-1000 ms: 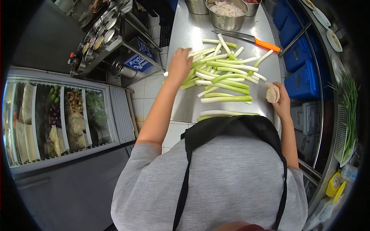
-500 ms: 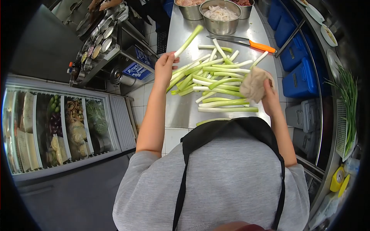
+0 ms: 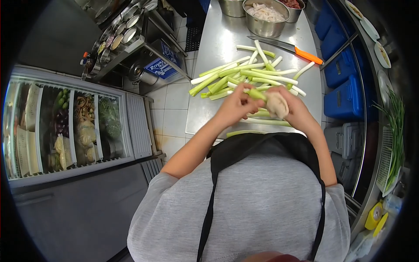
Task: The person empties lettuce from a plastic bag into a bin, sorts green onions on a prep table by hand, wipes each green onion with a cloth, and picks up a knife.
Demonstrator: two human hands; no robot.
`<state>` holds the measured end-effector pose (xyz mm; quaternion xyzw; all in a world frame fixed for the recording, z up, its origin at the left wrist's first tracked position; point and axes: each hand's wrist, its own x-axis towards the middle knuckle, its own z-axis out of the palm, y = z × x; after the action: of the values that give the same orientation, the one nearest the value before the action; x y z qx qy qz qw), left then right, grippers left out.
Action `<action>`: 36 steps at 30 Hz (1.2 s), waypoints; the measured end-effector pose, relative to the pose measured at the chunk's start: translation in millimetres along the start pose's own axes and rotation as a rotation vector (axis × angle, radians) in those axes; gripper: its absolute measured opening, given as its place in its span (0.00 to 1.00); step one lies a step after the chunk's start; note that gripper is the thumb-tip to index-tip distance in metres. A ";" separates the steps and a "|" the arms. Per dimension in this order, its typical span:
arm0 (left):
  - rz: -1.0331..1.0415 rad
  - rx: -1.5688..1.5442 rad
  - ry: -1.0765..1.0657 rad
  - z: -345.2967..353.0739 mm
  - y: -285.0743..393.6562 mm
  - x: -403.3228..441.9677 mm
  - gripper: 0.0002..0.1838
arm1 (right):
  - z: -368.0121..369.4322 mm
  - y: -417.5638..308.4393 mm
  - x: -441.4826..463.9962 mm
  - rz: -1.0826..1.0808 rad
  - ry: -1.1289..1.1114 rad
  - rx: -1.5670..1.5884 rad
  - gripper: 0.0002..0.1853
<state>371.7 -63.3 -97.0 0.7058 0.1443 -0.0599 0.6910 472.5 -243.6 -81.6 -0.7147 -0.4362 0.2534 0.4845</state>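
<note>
In front of my chest, my left hand (image 3: 242, 102) is closed round a pale green leek stalk (image 3: 256, 94). My right hand (image 3: 294, 108) grips a beige cloth (image 3: 276, 105), which is folded against the stalk's other end and hides it. Beneath and beyond both hands, a loose pile of trimmed leek stalks (image 3: 274, 78), white at one end and green at the other, lies on the steel table (image 3: 201, 121). One more stalk lies by the table's near edge, partly behind my apron.
Past the pile lies a knife with an orange handle (image 3: 308, 56). A steel pot of pale meat (image 3: 265, 29) stands behind it, with two more steel pots alongside. Blue bins (image 3: 343, 97) line the right side. A glass-topped fridge (image 3: 72, 131) is at left.
My left hand has brought the leek stalk down and right, to meet the cloth. My right hand has moved left with the cloth, which now covers the stalk's end.
</note>
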 end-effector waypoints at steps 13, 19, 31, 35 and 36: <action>0.079 -0.078 0.181 -29.1 -82.2 -3.7 0.08 | -32.5 35.6 -61.2 0.309 -0.011 -0.214 0.20; 0.381 0.560 0.268 -10.7 -67.9 5.0 0.12 | -54.9 26.8 -71.7 0.398 0.266 -0.206 0.20; 0.267 1.194 0.475 -154.9 -81.6 65.3 0.18 | -35.8 37.6 -61.6 0.284 0.178 -0.189 0.20; 0.158 1.186 0.414 -150.9 -69.6 64.2 0.16 | -28.8 28.4 -48.2 0.197 0.226 -0.095 0.23; 0.240 1.141 0.500 -151.4 -65.9 63.0 0.14 | -26.7 25.2 -43.9 0.198 0.236 -0.097 0.23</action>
<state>395.4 94.8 -172.2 0.9670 0.1666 0.1172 0.1531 481.4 -298.2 -96.5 -0.8017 -0.3154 0.1927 0.4698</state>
